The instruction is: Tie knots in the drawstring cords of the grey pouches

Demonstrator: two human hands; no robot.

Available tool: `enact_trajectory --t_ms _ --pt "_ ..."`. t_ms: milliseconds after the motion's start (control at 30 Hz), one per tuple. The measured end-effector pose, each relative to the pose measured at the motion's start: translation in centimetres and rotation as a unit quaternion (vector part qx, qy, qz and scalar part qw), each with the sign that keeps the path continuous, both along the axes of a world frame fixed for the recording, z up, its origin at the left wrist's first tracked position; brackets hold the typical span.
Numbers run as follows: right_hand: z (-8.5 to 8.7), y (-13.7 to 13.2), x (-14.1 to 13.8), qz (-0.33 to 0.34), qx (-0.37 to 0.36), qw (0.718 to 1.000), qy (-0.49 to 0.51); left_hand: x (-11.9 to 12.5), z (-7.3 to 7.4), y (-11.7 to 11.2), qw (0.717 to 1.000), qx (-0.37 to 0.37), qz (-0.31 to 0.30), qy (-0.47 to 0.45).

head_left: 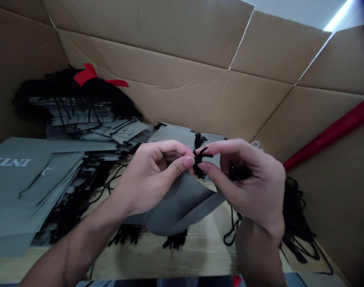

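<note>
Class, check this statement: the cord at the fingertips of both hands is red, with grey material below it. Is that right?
No: the cord at the fingertips of the left hand and right hand is black, as the head view shows; grey material is below it.

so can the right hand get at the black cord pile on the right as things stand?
Probably yes: the pile lies close beside the right hand, with nothing visible between. But its fingers look busy pinching a black cord, so they'd likely need to let go.
</note>
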State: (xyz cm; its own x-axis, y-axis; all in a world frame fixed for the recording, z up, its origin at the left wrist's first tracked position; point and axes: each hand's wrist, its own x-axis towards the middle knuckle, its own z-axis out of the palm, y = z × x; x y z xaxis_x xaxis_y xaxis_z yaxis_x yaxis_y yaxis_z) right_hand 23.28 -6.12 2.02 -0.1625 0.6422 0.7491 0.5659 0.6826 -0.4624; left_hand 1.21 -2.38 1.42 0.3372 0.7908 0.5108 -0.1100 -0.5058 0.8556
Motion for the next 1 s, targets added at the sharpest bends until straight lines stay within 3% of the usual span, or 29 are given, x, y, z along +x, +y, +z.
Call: enact_trajectory --t_ms 133,200,367,533,833,1000 --pt "-0.1 -0.1 -0.1 0.007 0.049 0.999 -0.005 0.3 -0.3 0.2 0.999 -0.009 -0.03 0.005" --pt "-0.1 -0.2 -0.2 0.0 0.062 0.998 -0.013 0.4 -0.6 0.0 1.0 0.009 -0.006 -0.008" --pt "0.1 -0.2 -0.5 -0.014 0.072 0.997 -0.03 0.1 -1.1 -0.7 0.981 0.153 0.114 -0.019" --pt "0.2 -0.4 -0.8 -0.02 0.048 0.997 -0.058 -0.6 -1.2 -0.3 0.943 0.295 0.148 0.04" --pt "0.2 -0.4 0.0 -0.022 0.006 0.999 -0.041 -0.9 -1.0 -0.1 0.936 0.308 0.144 0.095" --pt "0.1 -0.1 -0.1 -0.007 -0.001 0.999 -0.048 -1.4 -1.4 0.3 0.892 0.391 0.181 0.137"
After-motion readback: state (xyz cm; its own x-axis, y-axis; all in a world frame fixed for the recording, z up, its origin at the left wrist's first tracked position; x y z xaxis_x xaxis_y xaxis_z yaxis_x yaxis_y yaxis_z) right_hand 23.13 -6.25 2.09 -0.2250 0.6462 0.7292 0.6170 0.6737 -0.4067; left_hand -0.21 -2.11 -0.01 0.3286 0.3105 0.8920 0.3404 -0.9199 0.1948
